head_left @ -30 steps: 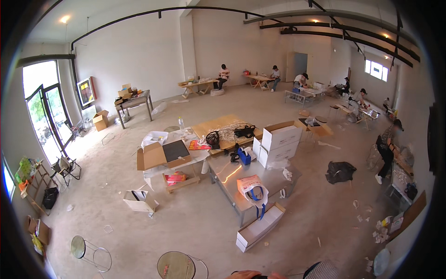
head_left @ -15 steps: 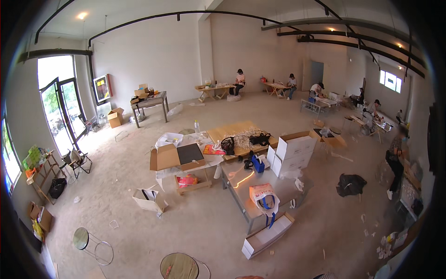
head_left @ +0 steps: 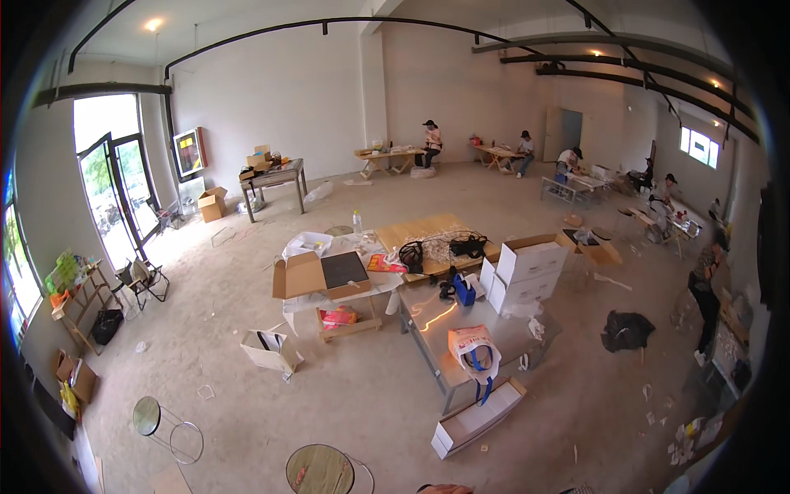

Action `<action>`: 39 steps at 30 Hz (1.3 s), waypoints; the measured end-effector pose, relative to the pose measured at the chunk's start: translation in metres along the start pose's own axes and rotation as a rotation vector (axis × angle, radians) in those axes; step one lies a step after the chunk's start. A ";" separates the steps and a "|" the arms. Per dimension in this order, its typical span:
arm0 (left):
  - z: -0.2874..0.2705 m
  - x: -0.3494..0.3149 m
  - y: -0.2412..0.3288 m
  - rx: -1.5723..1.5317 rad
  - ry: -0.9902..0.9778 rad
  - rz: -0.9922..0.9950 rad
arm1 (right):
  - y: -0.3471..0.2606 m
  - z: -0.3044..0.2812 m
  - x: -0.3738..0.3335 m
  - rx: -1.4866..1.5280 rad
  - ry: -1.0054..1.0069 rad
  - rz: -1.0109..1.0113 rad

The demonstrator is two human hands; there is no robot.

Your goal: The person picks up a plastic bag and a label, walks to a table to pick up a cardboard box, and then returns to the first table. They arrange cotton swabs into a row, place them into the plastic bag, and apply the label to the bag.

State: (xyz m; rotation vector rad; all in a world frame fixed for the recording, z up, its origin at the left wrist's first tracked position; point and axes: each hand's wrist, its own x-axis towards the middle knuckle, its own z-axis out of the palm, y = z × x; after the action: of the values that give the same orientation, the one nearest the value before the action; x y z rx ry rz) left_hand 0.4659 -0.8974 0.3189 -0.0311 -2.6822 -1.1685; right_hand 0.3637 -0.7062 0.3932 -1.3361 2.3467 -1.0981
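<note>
One hand (head_left: 445, 489) barely shows, bottom centre; opening and hold cannot be determined. A stool (head_left: 331, 467) stands near; progress unverifiable.

— What is being altered compared with a second ago?

— The view is being turned leftward: the metal-topped table (head_left: 432, 342) and the column (head_left: 374, 90) are being carried to the right, and more of the left window (head_left: 20, 267) is being brought in.

— And at the lower edge?

— Less of the hands is being shown: only a sliver of bare hand (head_left: 445, 489), left or right indistinguishable, is being left visible, while the black item beside it is being hidden.
</note>
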 end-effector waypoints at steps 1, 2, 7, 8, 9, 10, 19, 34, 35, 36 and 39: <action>-0.003 0.001 0.003 0.045 -0.010 -0.023 | -0.001 0.001 0.000 0.041 0.007 0.093; -0.002 0.001 0.004 0.047 -0.016 -0.022 | 0.002 0.002 -0.001 0.044 0.011 0.096; 0.006 0.011 0.000 -0.060 -0.124 0.036 | 0.028 -0.004 -0.017 0.078 -0.028 0.091; 0.004 0.016 0.008 -0.070 -0.171 0.071 | 0.020 -0.009 -0.018 0.075 0.015 0.133; 0.000 0.018 0.017 -0.114 -0.198 -0.008 | 0.011 -0.016 -0.017 0.078 0.026 0.031; -0.003 0.019 0.025 -0.157 -0.244 -0.079 | 0.003 -0.019 -0.022 0.069 0.048 -0.055; 0.034 0.010 -0.049 -0.311 -0.585 0.022 | -0.001 0.001 -0.055 0.147 0.000 0.135; 0.073 0.018 -0.025 -0.349 -1.190 0.453 | -0.071 0.101 -0.167 0.023 0.308 0.654; 0.072 0.019 -0.016 -0.226 -1.087 0.807 | -0.086 0.108 -0.184 0.006 0.457 0.730; 0.075 0.018 -0.023 -0.175 -1.181 0.757 | -0.100 0.114 -0.202 -0.012 0.607 0.800; 0.088 0.019 -0.058 -0.038 -1.319 0.683 | -0.121 0.128 -0.245 0.093 0.753 1.045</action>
State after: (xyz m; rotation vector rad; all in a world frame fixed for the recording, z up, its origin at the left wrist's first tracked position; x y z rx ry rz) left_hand 0.4246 -0.8747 0.2230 -2.1769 -2.9729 -1.0994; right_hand 0.6456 -0.6072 0.3497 0.5043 2.7574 -1.3666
